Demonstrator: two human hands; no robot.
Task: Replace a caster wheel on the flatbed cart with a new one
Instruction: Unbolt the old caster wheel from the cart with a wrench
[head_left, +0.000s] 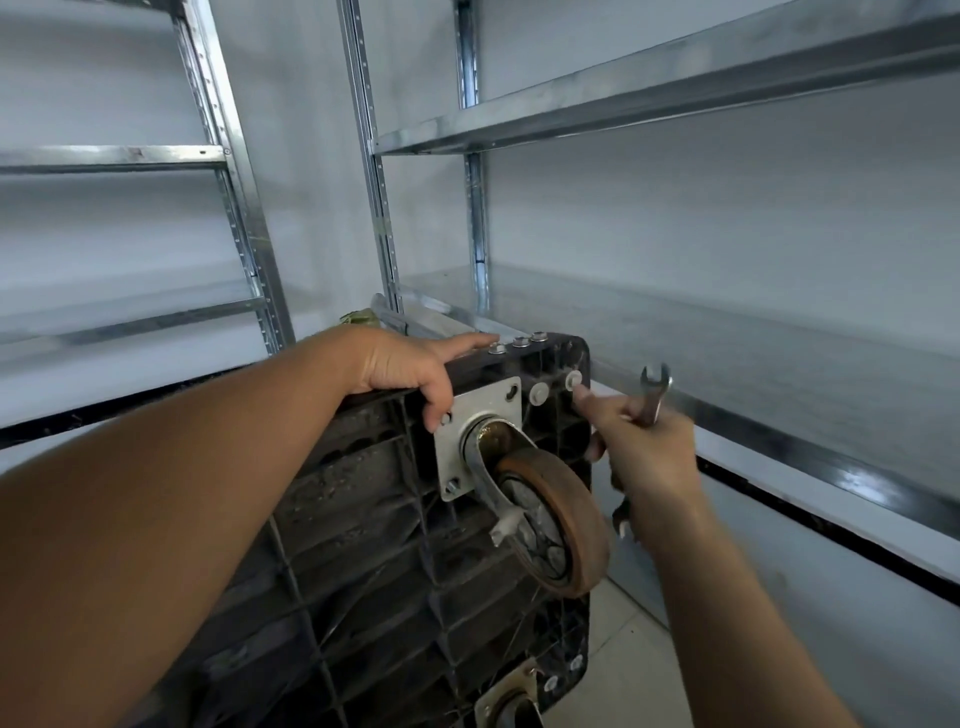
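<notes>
The black flatbed cart (363, 519) stands on its edge with its ribbed underside facing me. A worn brown caster wheel (563, 519) hangs from a silver mounting plate (480, 431) near the cart's upper right corner. My left hand (410, 371) rests over the cart's top edge, fingers flat on top and thumb down against the plate's upper left corner. My right hand (641, 447) grips a steel open-ended wrench (654, 392) just right of the cart, and its index finger points at a white bolt cap (574, 380). A second caster (514, 701) shows at the bottom.
Galvanised metal shelving (649, 98) lines the white walls behind and to the right, with a low shelf (779, 447) close beside my right hand. More shelf uprights (234, 208) stand at the left. Pale floor tiles (623, 665) show at the lower right.
</notes>
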